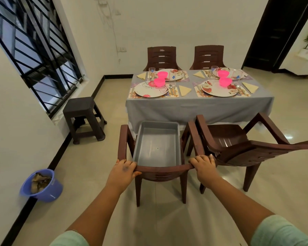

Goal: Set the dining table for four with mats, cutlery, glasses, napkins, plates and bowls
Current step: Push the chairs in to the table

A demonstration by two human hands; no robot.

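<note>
Both hands, left and right, curl their fingers over the chair back (light, stiff plastic, judging by looks), tray aboard.

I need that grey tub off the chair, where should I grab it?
Take the grey tub by its two long side rims, reaching down from above. It sits open side up on the chair seat, between the armrests, so its walls are boxed in.
</note>
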